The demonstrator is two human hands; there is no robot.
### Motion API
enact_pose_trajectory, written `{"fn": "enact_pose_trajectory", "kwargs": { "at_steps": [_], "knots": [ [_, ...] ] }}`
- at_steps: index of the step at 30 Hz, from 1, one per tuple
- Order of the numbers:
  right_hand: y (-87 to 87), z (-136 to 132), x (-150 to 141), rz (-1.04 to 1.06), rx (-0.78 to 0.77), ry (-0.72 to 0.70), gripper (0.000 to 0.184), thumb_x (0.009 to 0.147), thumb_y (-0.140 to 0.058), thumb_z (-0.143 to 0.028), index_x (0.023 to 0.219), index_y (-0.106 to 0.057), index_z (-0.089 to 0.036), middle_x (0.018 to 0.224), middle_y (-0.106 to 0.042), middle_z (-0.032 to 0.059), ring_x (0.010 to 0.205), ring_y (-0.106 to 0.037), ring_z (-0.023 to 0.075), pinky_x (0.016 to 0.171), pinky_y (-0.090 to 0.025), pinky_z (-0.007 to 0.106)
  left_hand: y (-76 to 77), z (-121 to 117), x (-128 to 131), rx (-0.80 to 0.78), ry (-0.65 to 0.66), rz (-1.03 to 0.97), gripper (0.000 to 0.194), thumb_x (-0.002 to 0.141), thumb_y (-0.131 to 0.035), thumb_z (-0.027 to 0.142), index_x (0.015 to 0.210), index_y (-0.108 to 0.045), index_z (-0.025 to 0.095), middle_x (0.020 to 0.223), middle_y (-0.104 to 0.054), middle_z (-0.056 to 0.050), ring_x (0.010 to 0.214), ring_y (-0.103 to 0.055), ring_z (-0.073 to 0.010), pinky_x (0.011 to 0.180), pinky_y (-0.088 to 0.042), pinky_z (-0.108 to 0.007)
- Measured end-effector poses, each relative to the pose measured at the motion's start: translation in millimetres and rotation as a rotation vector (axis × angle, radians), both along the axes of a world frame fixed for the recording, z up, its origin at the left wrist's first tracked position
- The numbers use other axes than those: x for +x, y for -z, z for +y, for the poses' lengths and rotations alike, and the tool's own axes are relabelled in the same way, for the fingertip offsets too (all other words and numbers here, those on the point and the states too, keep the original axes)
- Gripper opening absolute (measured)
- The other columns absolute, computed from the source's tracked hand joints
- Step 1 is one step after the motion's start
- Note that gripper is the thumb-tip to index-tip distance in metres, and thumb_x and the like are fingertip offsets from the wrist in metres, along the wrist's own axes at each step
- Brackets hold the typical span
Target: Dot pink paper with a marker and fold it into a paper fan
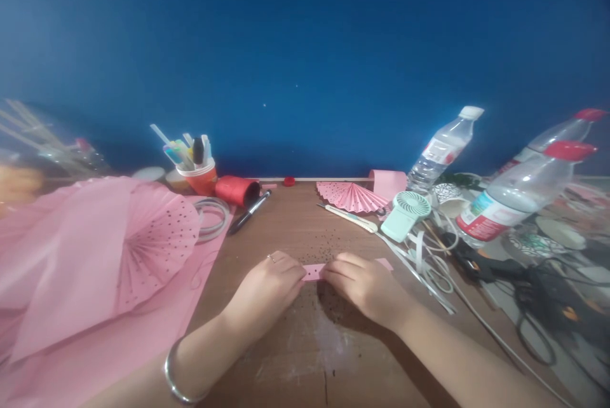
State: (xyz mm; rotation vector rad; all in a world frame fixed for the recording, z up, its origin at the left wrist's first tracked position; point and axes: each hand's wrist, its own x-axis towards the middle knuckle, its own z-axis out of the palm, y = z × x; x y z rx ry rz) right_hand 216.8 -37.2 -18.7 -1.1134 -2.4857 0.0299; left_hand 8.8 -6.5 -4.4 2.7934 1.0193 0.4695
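A narrow pink paper strip point(313, 272) with small dark dots or holes lies across the middle of the wooden table. My left hand point(272, 281), with a ring on a finger, is closed on the strip's left part. Closed on the strip further right is my right hand point(359, 284), and the paper's end shows beyond it. The fingertips of both hands are partly hidden behind the knuckles. Tiny dark specks point(324, 246) are scattered on the wood around the strip.
Pink paper with a dotted pleated fan point(157, 236) covers the left. Behind are a cup of pens point(197, 178), a red roll point(237, 190), a marker point(250, 212), a small pleated fan point(350, 197) and a craft knife point(350, 217). A mint handheld fan point(406, 214), cables and bottles point(517, 195) crowd the right.
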Motion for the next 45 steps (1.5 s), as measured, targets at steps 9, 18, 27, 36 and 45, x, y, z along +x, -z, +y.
{"fn": "enact_pose_trajectory", "kwargs": {
  "at_steps": [9,18,27,36,45],
  "knots": [
    [5.7,0.5,2.2,0.034,-0.037,0.009,0.022,0.087,-0.04,-0.02,0.097,-0.06,-0.02,0.088,-0.064,0.0043,0.083,-0.054,0.015,0.068,-0.046,0.026,0.0,-1.7,-1.0,0.018,0.018,0.115,0.02,0.084,-0.04,0.016,0.075,-0.058,0.016,0.074,-0.056,-0.004,0.078,-0.05,-0.0163,0.07,-0.041,-0.029],
    [4.7,1.2,2.3,0.038,-0.104,0.007,0.024,0.088,-0.037,-0.022,0.096,-0.059,-0.019,0.089,-0.063,0.0044,0.084,-0.052,0.0161,0.068,-0.044,0.028,4.3,-2.4,-0.4,0.032,0.037,0.153,0.019,0.084,-0.039,0.014,0.08,-0.057,0.015,0.083,-0.055,-0.005,0.083,-0.049,-0.0176,0.075,-0.041,-0.032],
    [1.1,0.8,0.8,0.025,-0.103,0.037,0.023,0.088,-0.038,-0.021,0.088,-0.061,-0.019,0.081,-0.062,0.0033,0.079,-0.05,0.0148,0.063,-0.039,0.025,1.7,-2.8,0.5,-0.056,-0.026,0.126,0.016,0.083,-0.043,0.017,0.081,-0.059,0.018,0.088,-0.055,-0.003,0.084,-0.047,-0.0168,0.075,-0.041,-0.031],
    [0.4,0.0,-0.3,-0.003,-0.1,0.074,0.021,0.087,-0.04,-0.022,0.082,-0.061,-0.02,0.074,-0.059,0.0019,0.076,-0.048,0.0134,0.059,-0.034,0.024,-2.2,-3.2,3.4,-0.08,-0.048,0.156,0.014,0.08,-0.047,0.013,0.08,-0.06,0.017,0.087,-0.055,-0.003,0.084,-0.047,-0.0168,0.075,-0.041,-0.03],
    [-1.7,-0.3,-1.3,-0.027,-0.127,0.097,0.02,0.087,-0.042,-0.022,0.085,-0.061,-0.021,0.075,-0.059,0.0009,0.079,-0.047,0.0135,0.061,-0.034,0.023,-5.0,-2.9,4.5,-0.079,-0.054,0.173,0.014,0.079,-0.046,0.013,0.077,-0.06,0.017,0.086,-0.055,-0.002,0.082,-0.047,-0.0161,0.073,-0.04,-0.029]
  ]
}}
